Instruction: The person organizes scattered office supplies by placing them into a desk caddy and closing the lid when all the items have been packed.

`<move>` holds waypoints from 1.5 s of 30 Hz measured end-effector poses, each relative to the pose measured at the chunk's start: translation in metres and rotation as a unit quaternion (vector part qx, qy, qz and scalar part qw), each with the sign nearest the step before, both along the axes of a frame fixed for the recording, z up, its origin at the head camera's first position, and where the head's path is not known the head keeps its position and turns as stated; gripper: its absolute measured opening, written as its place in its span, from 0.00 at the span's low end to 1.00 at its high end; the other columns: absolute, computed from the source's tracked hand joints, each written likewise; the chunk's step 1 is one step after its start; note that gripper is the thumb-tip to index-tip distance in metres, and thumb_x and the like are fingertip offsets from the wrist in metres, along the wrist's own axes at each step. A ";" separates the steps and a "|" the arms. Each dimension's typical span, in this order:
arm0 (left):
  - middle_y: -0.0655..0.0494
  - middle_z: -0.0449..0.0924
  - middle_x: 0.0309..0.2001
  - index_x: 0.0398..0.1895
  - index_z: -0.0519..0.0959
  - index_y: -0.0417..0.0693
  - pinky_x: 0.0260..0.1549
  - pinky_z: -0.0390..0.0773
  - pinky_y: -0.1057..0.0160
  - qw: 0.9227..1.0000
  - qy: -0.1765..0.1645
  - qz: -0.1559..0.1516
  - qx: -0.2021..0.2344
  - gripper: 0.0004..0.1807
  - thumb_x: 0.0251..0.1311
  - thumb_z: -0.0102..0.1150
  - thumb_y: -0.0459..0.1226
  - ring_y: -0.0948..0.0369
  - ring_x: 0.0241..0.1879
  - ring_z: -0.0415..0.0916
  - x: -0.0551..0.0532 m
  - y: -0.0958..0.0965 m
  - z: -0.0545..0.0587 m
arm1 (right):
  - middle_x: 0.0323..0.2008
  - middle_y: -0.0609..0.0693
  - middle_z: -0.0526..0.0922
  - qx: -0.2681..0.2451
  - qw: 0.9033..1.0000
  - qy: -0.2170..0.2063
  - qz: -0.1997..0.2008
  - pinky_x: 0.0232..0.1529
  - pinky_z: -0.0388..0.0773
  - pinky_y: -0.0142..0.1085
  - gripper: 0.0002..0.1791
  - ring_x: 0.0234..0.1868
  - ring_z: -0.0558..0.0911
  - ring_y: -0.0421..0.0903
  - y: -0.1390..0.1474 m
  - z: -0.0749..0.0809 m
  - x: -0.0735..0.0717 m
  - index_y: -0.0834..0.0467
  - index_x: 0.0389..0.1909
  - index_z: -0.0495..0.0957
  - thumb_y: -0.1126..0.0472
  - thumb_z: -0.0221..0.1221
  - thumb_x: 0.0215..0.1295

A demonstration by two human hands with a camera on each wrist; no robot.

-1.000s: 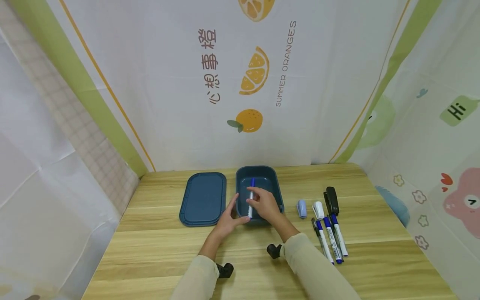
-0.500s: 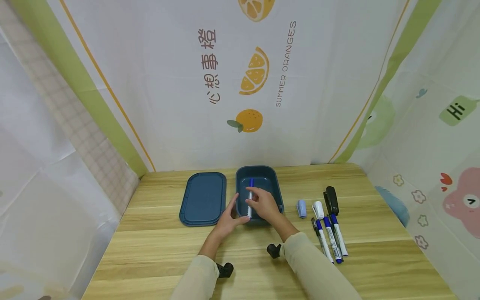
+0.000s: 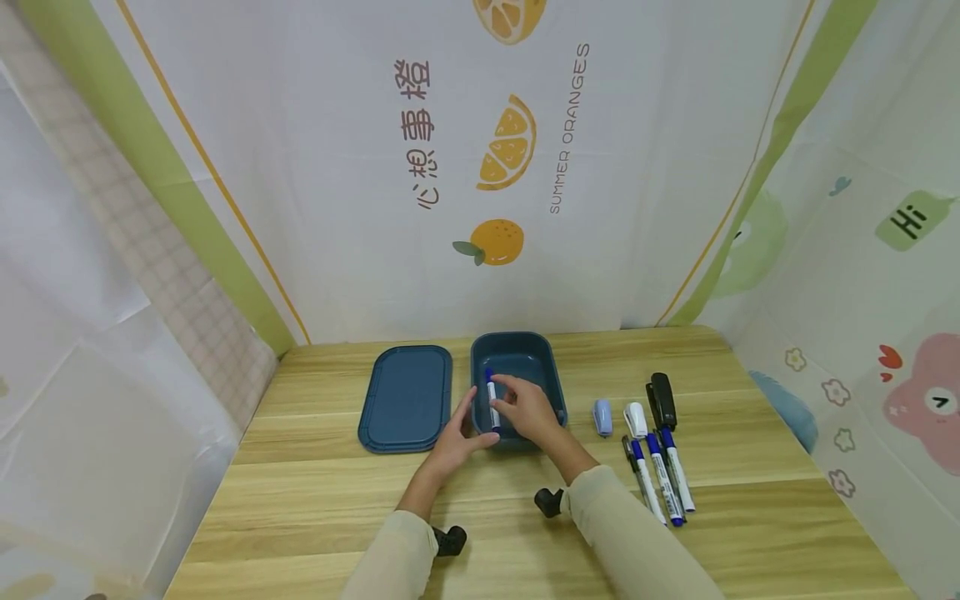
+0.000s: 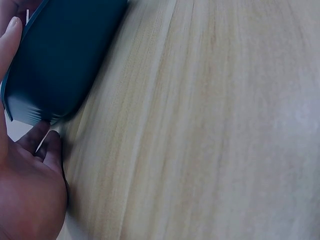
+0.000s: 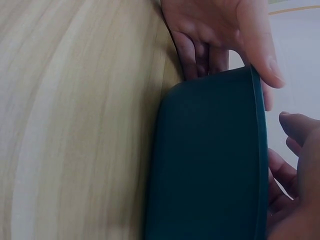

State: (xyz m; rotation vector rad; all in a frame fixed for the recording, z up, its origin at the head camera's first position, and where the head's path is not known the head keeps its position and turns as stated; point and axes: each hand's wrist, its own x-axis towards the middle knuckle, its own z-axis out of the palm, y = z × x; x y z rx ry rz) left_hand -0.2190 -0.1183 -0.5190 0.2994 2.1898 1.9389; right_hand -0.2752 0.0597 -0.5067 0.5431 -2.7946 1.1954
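Note:
A blue-capped white marker (image 3: pixel 492 400) lies inside the dark blue box (image 3: pixel 551 358), along its left wall. My right hand (image 3: pixel 531 410) reaches over the box's right side, its thumb and index fingertips apart and close beside the marker. At the near left corner my left hand (image 3: pixel 456 443) rests against the box, thumb and index finger spread. In the left wrist view, the left hand's fingertips meet the box's outer wall (image 4: pixel 65 55). The right wrist view shows the left thumb over the rim and the right hand (image 5: pixel 305 175) at the other side; the marker is hidden there.
A dark blue lid (image 3: pixel 408 398) lies left of the box. To the right are a light blue stapler-like item (image 3: pixel 602 417), a similar white one (image 3: pixel 635 420), a black stapler (image 3: pixel 662 402) and several pens and markers (image 3: pixel 664 479). A printed cloth (image 3: pixel 337 250) hangs behind the table.
The marker has shifted left inside the box, tilted and turned about its length, away from the right hand's fingertips. Both hands have stayed nearly in place.

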 end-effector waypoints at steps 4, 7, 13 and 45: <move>0.29 0.46 0.72 0.78 0.43 0.46 0.66 0.52 0.43 1.000 0.003 -0.003 0.006 0.51 0.59 0.67 0.36 0.38 0.72 0.43 0.004 0.000 0.009 | 0.25 0.43 0.73 -0.009 1.000 -0.002 -0.004 0.26 0.73 0.34 0.25 0.27 0.72 0.42 0.001 0.001 0.002 0.54 0.63 0.75 0.58 0.65 0.64; 0.29 0.48 0.72 0.78 0.43 0.46 0.66 0.53 0.43 1.000 0.000 -0.004 0.015 0.52 0.59 0.67 0.34 0.38 0.72 0.43 0.004 0.001 0.008 | 0.26 0.43 0.74 -0.012 1.000 -0.001 -0.005 0.27 0.73 0.34 0.25 0.27 0.73 0.42 0.003 0.002 0.003 0.54 0.63 0.75 0.58 0.65 0.64; 0.30 0.50 0.71 0.78 0.42 0.46 0.66 0.54 0.42 1.000 -0.008 -0.003 0.019 0.52 0.59 0.67 0.34 0.39 0.72 0.45 0.003 0.001 0.008 | 0.27 0.43 0.74 -0.016 1.000 0.011 -0.006 0.28 0.73 0.35 0.25 0.28 0.73 0.43 0.011 0.002 0.005 0.54 0.62 0.76 0.57 0.65 0.64; 0.30 0.54 0.70 0.78 0.43 0.45 0.66 0.53 0.42 1.000 0.007 -0.002 -0.008 0.52 0.58 0.68 0.35 0.38 0.70 0.50 0.003 0.001 0.011 | 0.27 0.43 0.75 -0.085 0.994 0.073 -0.004 0.25 0.70 0.32 0.21 0.26 0.72 0.40 0.085 -0.002 0.022 0.59 0.56 0.79 0.64 0.66 0.61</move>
